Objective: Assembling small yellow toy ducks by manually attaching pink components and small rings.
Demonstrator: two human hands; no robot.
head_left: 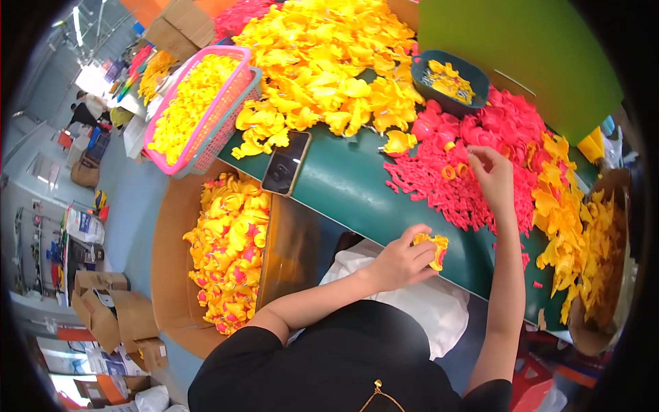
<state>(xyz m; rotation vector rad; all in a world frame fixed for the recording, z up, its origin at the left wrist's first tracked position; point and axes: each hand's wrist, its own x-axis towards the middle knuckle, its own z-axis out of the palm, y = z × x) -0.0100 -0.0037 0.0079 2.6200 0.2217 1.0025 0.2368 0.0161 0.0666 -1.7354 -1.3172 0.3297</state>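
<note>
Your left hand (403, 261) grips a yellow-and-red piece (441, 252). Your right hand (493, 180) curls over small red parts (445, 198) on the tabletop (343, 182); its grip cannot be told.

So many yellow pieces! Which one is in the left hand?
The yellow-and-pink piece in the left hand, near the front edge of the green table. It is gripped, while pieces in the yellow heap lie loose farther back.
</note>
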